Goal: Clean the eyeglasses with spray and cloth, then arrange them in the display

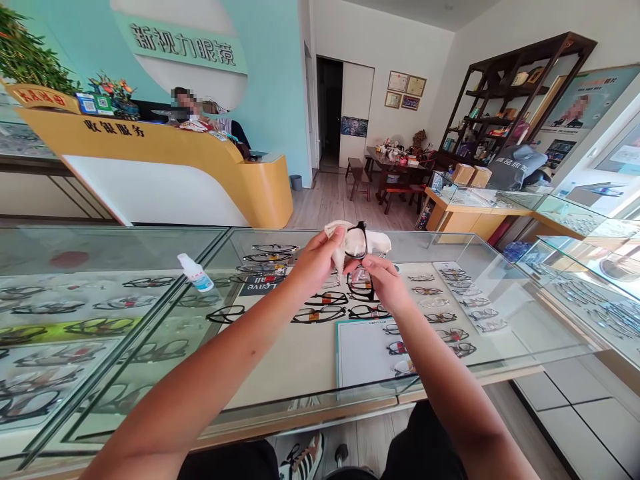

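Note:
My left hand (324,252) is closed on a white cloth (379,242), which bunches up behind and beside a pair of black-framed eyeglasses (363,230). The fingers of my right hand (386,279) pinch the frame low down, with one lens upright against the cloth. Both hands are close together above the glass display case (285,373). Part of the eyeglasses is hidden by my fingers and the cloth. Left of my hands, a white spray bottle (196,273) with a blue label stands on the glass.
Rows of eyeglasses (320,314) lie inside the case under my forearms. A second display counter (575,287) stands at the right. Beyond are a yellow reception counter (265,190) with a person behind it, a wooden table (387,163) with benches, and another person by the shelves (515,163).

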{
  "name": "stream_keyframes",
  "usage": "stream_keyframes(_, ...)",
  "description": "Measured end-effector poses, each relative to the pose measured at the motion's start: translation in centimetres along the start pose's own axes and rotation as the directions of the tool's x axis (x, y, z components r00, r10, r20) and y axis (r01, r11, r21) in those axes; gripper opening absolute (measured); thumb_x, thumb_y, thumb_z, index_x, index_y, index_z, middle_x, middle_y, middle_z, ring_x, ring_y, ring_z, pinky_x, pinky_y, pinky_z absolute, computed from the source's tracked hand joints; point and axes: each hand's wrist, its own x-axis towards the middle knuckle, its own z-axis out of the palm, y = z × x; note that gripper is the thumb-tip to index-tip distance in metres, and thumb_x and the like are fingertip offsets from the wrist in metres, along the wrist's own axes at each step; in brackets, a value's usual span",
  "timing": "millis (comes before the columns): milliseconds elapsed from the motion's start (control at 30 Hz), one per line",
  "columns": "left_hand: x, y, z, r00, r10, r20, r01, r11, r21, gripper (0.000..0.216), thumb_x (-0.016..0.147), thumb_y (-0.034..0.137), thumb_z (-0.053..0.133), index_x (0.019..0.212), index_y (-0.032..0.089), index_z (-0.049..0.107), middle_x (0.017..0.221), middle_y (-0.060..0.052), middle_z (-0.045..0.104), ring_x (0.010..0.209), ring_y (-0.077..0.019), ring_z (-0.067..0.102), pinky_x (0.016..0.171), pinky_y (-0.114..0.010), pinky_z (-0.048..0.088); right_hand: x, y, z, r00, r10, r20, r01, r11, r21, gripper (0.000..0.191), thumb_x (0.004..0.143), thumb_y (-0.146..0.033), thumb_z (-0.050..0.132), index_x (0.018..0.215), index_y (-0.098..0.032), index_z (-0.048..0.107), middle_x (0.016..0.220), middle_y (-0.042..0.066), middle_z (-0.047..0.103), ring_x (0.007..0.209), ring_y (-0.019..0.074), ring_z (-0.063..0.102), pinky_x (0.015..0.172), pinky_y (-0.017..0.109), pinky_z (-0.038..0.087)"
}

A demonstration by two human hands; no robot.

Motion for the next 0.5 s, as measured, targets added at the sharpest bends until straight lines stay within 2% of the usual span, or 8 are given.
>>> stream_keyframes(100, 0.5, 1.5, -0.4, 0.999, 0.035, 0.003, -0.035, 0.998, -0.052, 0.066, 0.068, 0.068, 0.102, 0.101, 0.016, 0.078, 0.093, -0.006, 0.080, 0.086, -0.0191, 0.074, 0.076, -0.029, 0.058, -0.3, -1.2, -0.2, 0.998, -0.055, 0.005, 0.055, 0.998, 0.020, 0.041, 0.102, -0.062, 0.072, 0.097, -0.026, 0.091, 0.108, 0.008, 0.082, 0.105, 0.0275, 0.068, 0.101, 0.041, 0.052)
stream_keyframes(167, 0.5, 2.6, -0.7, 0.999, 0.050, -0.013, -0.051, 0.998, -0.033, 0.066, 0.066, 0.067, 0.103, 0.100, 0.016, 0.079, 0.096, -0.006, 0.081, 0.092, -0.0200, 0.074, 0.081, -0.029, 0.057, -0.2, -2.2, -0.3, 0.994, -0.112, 0.004, 0.112, 0.994, 0.014, 0.038, 0.103, -0.061, 0.073, 0.100, -0.028, 0.093, 0.123, 0.009, 0.080, 0.120, 0.0305, 0.069, 0.111, 0.044, 0.051)
stream_keyframes(233, 0.4, 3.5, -1.0, 0.999, 0.043, 0.010, -0.043, 0.999, 0.006, 0.066, 0.068, 0.068, 0.102, 0.103, 0.017, 0.080, 0.098, -0.006, 0.082, 0.093, -0.0202, 0.073, 0.083, -0.029, 0.057, 0.4, -3.4, -0.4, 0.981, -0.193, -0.024, 0.192, 0.981, -0.036, 0.035, 0.104, -0.060, 0.073, 0.104, -0.031, 0.093, 0.132, 0.008, 0.076, 0.133, 0.0316, 0.066, 0.122, 0.046, 0.048)
stream_keyframes(367, -0.7, 4.9, -1.1, 0.993, -0.016, 0.118, 0.006, 0.996, 0.088, 0.070, 0.073, 0.073, 0.097, 0.111, 0.016, 0.082, 0.100, -0.008, 0.082, 0.092, -0.0209, 0.073, 0.080, -0.030, 0.056, 2.8, -5.7, -0.2, 0.925, -0.365, -0.109, 0.346, 0.925, -0.161, 0.034, 0.106, -0.060, 0.071, 0.106, -0.032, 0.092, 0.139, 0.007, 0.071, 0.148, 0.0303, 0.057, 0.135, 0.047, 0.035)
stream_keyframes(433, -1.6, 5.6, -1.0, 0.987, -0.038, 0.156, 0.019, 0.992, 0.122, 0.072, 0.077, 0.074, 0.094, 0.117, 0.016, 0.082, 0.103, -0.010, 0.082, 0.092, -0.0223, 0.074, 0.078, -0.030, 0.056, 3.9, -6.6, 0.4, 0.926, -0.368, -0.089, 0.347, 0.919, -0.187, 0.038, 0.106, -0.062, 0.069, 0.106, -0.031, 0.091, 0.144, 0.007, 0.069, 0.152, 0.0306, 0.054, 0.136, 0.047, 0.035)
stream_keyframes(500, -2.3, 6.4, -0.6, 0.978, -0.034, 0.207, 0.005, 0.990, 0.141, 0.070, 0.082, 0.074, 0.091, 0.122, 0.017, 0.082, 0.106, -0.010, 0.083, 0.095, -0.0238, 0.075, 0.078, -0.031, 0.056, 4.8, -7.2, 1.2, 0.942, -0.332, -0.044, 0.320, 0.931, -0.175, 0.041, 0.106, -0.065, 0.068, 0.108, -0.031, 0.091, 0.149, 0.007, 0.067, 0.151, 0.0311, 0.055, 0.133, 0.046, 0.040)
